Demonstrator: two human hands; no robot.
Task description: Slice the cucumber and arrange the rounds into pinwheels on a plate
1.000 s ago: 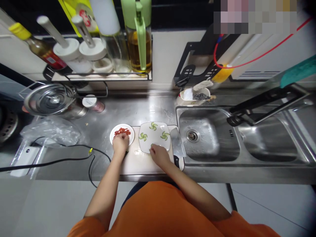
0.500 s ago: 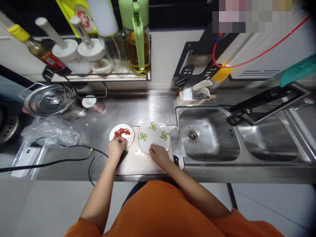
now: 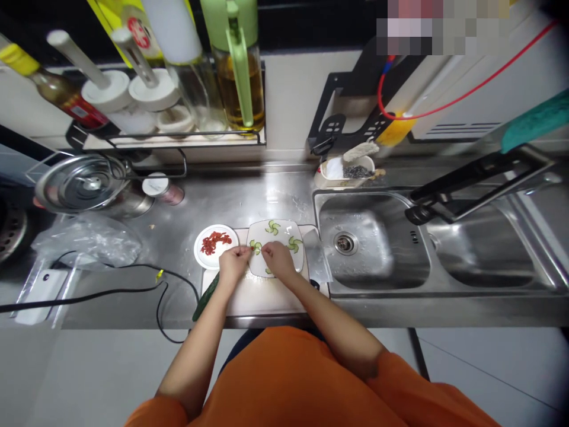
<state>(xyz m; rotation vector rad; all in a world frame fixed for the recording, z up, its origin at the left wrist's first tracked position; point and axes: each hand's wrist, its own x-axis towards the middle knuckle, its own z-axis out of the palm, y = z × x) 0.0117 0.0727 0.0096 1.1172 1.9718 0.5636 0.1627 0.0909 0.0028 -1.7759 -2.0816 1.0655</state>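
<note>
A square white plate [image 3: 284, 228] with green cucumber pinwheels rests on a pale cutting board [image 3: 258, 296]. To its left sits a small round white dish [image 3: 202, 258] of red pieces. My left hand [image 3: 233, 264] and my right hand [image 3: 276, 258] meet over the plate's near left part. Both pinch their fingertips by a cucumber pinwheel [image 3: 255, 245]. What the fingers hold is too small to name. A dark green cucumber [image 3: 205, 298] lies on the board's left edge under my left forearm.
A cleaver blade [image 3: 316, 256] lies between the plate and the steel sink [image 3: 377, 284]. A black cable [image 3: 111, 289], a plastic bag [image 3: 86, 242] and a pot lid [image 3: 80, 184] are to the left. Bottles fill the rear rack [image 3: 178, 133].
My left hand left the red-piece dish and moved right onto the plate. My right hand moved up from the plate's near edge to meet it.
</note>
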